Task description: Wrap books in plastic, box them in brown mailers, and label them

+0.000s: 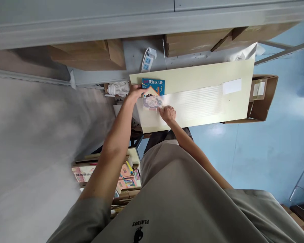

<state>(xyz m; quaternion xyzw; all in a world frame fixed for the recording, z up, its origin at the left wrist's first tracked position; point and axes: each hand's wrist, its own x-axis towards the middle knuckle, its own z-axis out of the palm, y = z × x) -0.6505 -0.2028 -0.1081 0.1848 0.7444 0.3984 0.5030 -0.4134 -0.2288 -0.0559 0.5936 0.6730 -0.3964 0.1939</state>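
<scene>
A picture book (pixel 153 88) with a blue cover and Chinese lettering lies on the long cream board (pixel 230 104). My left hand (pixel 136 92) grips the book's left edge, its fingers reaching onto the cover. A translucent, ribbed plastic sheet (pixel 202 103) stretches along the board from the right, and its left end lies over the book's lower part. Close to the book's lower right corner, my right hand (pixel 168 114) is closed on the plastic sheet; its fingertips are partly hidden. A white paper slip (pixel 232 86) rests at the sheet's far right end.
Behind the board are a white power strip (pixel 147 63) and cardboard boxes (pixel 190 44). An open carton (pixel 264 98) sits at the board's right end. Stacked books (pixel 126 175) are below my left arm. A grey metal beam (pixel 152 25) crosses the top.
</scene>
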